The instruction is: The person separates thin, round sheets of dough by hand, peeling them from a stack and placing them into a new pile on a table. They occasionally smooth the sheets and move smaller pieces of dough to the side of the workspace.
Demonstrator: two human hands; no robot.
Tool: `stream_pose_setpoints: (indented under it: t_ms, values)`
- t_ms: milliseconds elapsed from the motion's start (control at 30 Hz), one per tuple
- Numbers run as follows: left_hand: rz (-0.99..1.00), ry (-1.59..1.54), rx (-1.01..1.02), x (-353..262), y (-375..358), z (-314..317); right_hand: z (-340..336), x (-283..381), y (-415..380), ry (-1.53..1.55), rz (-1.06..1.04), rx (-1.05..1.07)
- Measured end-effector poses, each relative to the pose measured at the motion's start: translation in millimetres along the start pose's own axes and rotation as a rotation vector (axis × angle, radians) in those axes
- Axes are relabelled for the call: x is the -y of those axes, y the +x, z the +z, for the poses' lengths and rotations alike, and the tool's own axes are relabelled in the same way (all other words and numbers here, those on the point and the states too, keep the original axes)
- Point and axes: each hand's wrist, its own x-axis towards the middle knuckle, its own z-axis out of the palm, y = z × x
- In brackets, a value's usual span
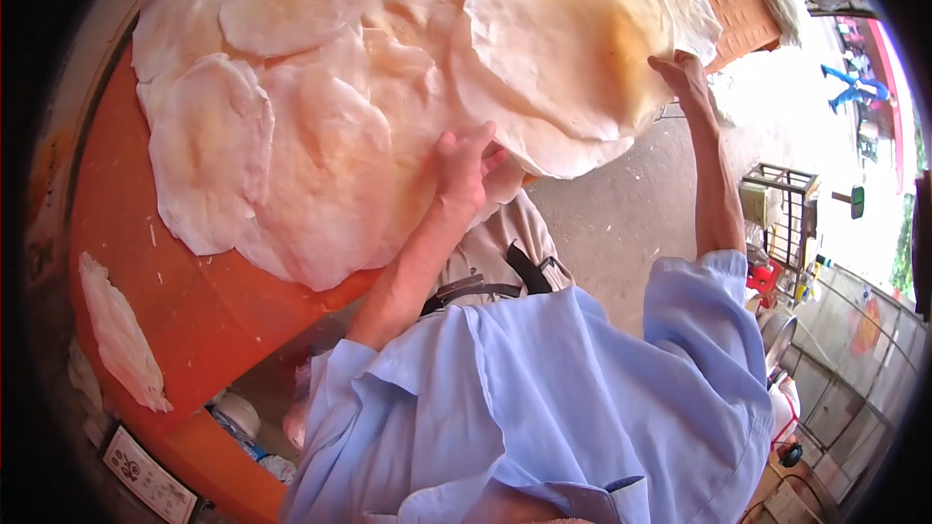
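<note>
Large, thin, pale round sheets (325, 155) lie overlapping across an orange table (223, 320). At the upper right, one round sheet (563, 34) with a yellowish patch rests over others and reaches past the table's edge. My right hand (682, 75) pinches the right rim of this sheet. Beside the lower left rim of the same pile is my left hand (469, 167), its fingers apart and its palm turned partly up, near the sheets at the table's edge. Whether its fingertips touch a sheet is hard to tell.
A crumpled pale strip (121, 335) lies on the table's left part. Grey floor (612, 223) shows beyond the table edge. On the right stand a metal rack (782, 209) and a red item (764, 277). A person in blue (854, 87) is far off at the upper right.
</note>
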Motion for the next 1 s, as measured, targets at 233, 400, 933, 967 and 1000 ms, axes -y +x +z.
stream_pose_setpoints:
  t_ms: [233, 400, 933, 967, 1000]
  values:
    - [-0.183, -0.143, 0.068, -6, 0, 29, -52, 127, -4, 0.049, -0.397, 0.022]
    - [0.083, -0.181, 0.418, -15, 26, 42, -106, 227, 8, 0.357, -0.550, 0.060]
    - [0.263, -0.166, 0.100, -28, 79, 45, 42, 110, 201, 0.250, -0.454, 0.069]
    - [0.271, -0.134, 0.070, -29, 81, 47, 44, 127, 210, 0.343, -0.409, 0.033]
    - [0.275, -0.102, 0.045, -29, 82, 51, 31, 168, 185, 0.431, -0.360, -0.009]
